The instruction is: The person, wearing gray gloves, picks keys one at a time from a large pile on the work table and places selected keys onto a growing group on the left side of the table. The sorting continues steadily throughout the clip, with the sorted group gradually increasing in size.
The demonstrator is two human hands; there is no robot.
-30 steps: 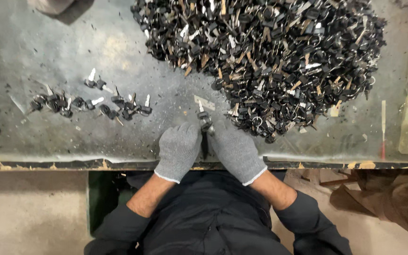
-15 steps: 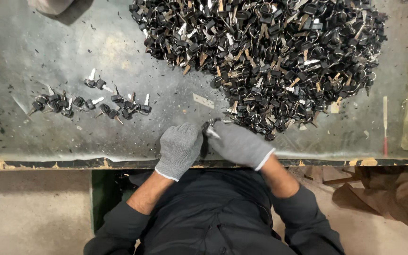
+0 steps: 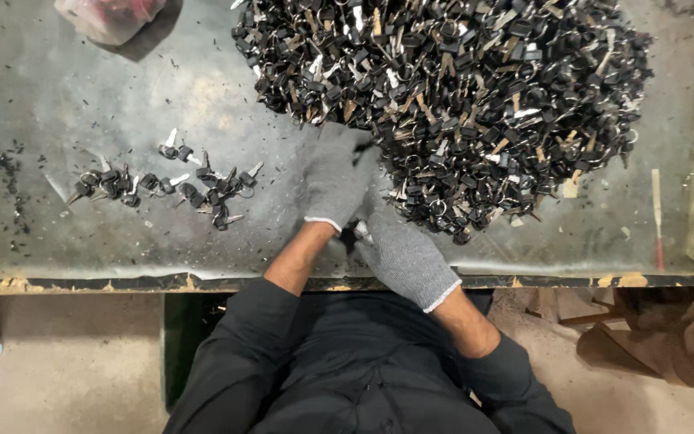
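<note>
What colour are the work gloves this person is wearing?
Grey knit, with pale cuffs, on both the left hand and right hand; clearest in the head view.

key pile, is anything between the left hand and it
Nothing visible. The gloved left hand already reaches the near edge of the key pile, its fingers at the first keys. The right hand sits behind it, near the table edge.

The left hand (image 3: 337, 178) has reached forward from beside the right hand (image 3: 402, 255) to the key heap's (image 3: 475, 96) edge.

Key pile (image 3: 459, 96) cut off by top edge; bag (image 3: 110, 16) too.
</note>
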